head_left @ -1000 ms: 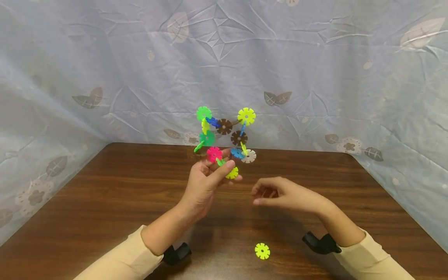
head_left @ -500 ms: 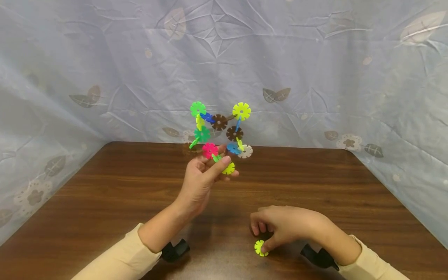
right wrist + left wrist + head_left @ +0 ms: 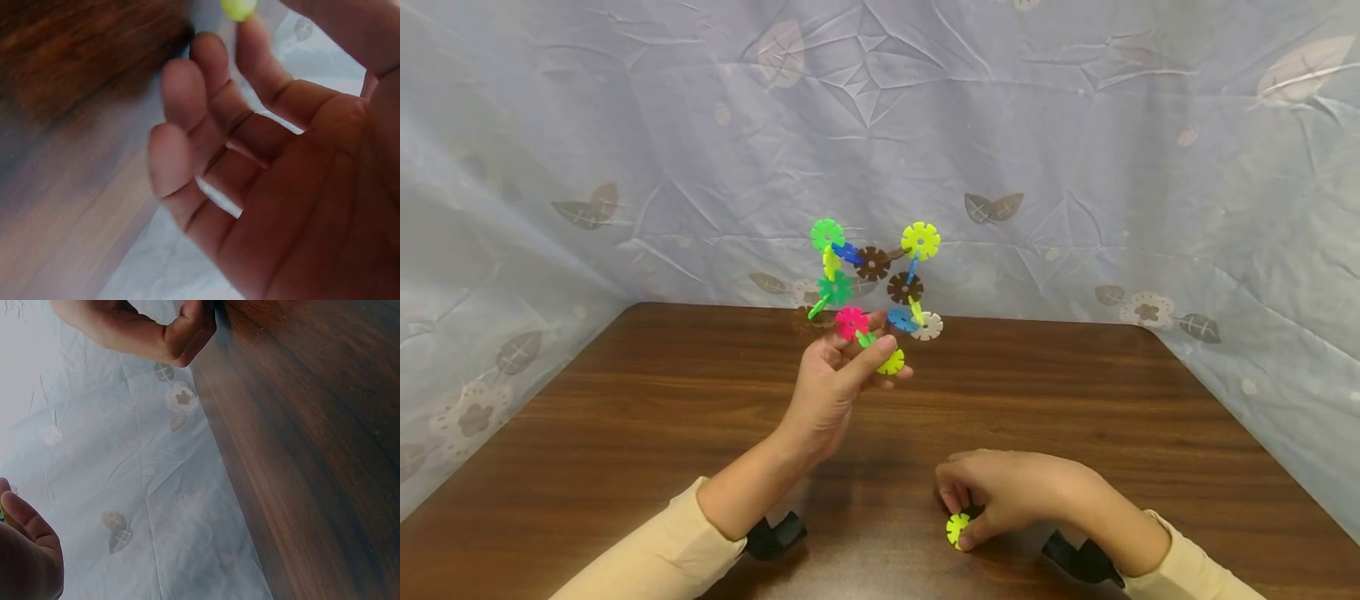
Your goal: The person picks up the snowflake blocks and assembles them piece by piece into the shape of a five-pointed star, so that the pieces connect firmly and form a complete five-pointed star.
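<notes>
In the head view my left hand [image 3: 823, 387] holds up a ring-like chain of notched plastic snowflake discs. Its thumb and fingers pinch the yellow disc [image 3: 891, 362] at the bottom, near a pink disc [image 3: 852, 323]. Green, blue, brown, white and other yellow discs join on above, slotted edge to edge. Low over the tabletop, my right hand [image 3: 1018, 492] pinches a loose yellow snowflake disc [image 3: 956, 528] between thumb and index finger, the disc tilted up. The right wrist view shows this yellow disc [image 3: 239, 7] at the index fingertip, partly cut off; the other fingers are bent.
A brown wood-grain table [image 3: 700, 400] lies beneath both hands. Pale patterned cloth [image 3: 880, 150] hangs behind it and along both sides. Black wrist mounts [image 3: 775, 536] sit below both forearms.
My right hand has come down toward the near side of the table and taken hold of the loose yellow snowflake disc, tilting it. The left hand and its chain have shifted only slightly.
</notes>
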The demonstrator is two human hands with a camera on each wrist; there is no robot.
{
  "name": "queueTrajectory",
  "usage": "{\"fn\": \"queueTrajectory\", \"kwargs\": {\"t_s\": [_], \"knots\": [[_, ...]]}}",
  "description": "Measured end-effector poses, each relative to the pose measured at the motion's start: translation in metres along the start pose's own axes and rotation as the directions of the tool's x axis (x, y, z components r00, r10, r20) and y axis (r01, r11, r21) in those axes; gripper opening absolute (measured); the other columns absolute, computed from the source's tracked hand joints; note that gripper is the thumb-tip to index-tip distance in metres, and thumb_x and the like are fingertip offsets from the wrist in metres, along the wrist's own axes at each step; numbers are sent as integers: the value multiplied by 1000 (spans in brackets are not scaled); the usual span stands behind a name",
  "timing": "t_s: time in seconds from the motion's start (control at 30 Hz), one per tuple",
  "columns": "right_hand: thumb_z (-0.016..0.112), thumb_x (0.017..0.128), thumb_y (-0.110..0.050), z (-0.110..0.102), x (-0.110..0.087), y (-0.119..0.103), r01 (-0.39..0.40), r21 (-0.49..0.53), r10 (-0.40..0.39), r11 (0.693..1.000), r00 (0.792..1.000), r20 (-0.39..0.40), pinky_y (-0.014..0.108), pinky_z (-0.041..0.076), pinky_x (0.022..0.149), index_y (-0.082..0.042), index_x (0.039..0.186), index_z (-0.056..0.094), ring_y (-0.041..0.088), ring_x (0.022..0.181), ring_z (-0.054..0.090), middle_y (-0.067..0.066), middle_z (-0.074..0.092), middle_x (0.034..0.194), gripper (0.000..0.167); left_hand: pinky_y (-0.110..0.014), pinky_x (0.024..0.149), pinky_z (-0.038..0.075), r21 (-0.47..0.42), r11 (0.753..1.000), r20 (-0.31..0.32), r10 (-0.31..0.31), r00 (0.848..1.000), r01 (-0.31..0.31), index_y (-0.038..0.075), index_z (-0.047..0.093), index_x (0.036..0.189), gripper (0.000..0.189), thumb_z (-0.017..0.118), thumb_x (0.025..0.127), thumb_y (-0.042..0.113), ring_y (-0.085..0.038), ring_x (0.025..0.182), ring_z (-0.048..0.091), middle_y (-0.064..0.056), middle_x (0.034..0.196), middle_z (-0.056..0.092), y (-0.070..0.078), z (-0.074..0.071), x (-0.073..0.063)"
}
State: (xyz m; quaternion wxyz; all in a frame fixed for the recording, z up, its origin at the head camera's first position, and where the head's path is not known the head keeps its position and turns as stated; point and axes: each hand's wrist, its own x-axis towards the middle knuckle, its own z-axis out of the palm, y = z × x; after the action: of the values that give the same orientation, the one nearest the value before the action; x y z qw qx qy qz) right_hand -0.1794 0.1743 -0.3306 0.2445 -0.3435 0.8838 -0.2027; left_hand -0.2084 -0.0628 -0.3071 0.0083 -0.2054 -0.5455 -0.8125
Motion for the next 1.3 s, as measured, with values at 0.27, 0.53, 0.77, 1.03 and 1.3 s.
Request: {"fn": "queueTrajectory", "kwargs": {"t_s": [0.27, 0.53, 0.77, 1.03, 1.3], "knots": [[79, 94, -18, -18, -6, -6, 158, 13, -156, 987, 985, -79, 18, 50, 63, -18, 94, 63, -5, 70, 53, -14, 60, 80, 16, -21, 72, 57, 16, 1000, 13, -3, 1000, 3, -8, 62, 133, 34, 58, 102, 6, -13, 78, 79, -14, 160, 51, -1, 0, -1], [72, 99, -13, -57, -22, -25, 329, 36, -264, 944, 812, -520, 27, 61, 74, -18, 106, 75, 9, 82, 72, -6, 77, 93, 8, -23, 73, 57, 38, 999, 23, -3, 1000, 3, -6, 65, 129, 30, 59, 102, 7, -14, 80, 79, -12, 158, 53, -3, -1, -2], [71, 98, -2, -64, -9, -45, 414, 26, -230, 910, 556, -799, 28, 62, 74, -9, 109, 78, 13, 81, 73, 6, 79, 99, 15, -22, 72, 56, 47, 999, 36, 1, 999, -2, 16, 74, 107, 16, 62, 101, 8, -12, 81, 79, -11, 156, 56, -6, 1, -5], [70, 95, 6, -61, 6, -58, 481, -61, -272, 874, 383, -883, 26, 63, 70, 1, 111, 76, 7, 77, 75, 17, 78, 98, 17, -22, 72, 57, 51, 999, 48, 3, 999, -5, -7, 62, 134, 38, 66, 99, 9, -13, 82, 79, -13, 152, 59, -8, 4, -4], [73, 89, 13, -55, 16, -63, 498, -172, -323, 850, 234, -917, 20, 61, 69, 5, 102, 73, 9, 74, 71, 14, 76, 86, 16, -23, 71, 55, 76, 997, 43, 16, 999, -20, -9, 63, 128, 33, 65, 99, 5, -12, 80, 78, -13, 148, 62, -10, 6, -4]]}}
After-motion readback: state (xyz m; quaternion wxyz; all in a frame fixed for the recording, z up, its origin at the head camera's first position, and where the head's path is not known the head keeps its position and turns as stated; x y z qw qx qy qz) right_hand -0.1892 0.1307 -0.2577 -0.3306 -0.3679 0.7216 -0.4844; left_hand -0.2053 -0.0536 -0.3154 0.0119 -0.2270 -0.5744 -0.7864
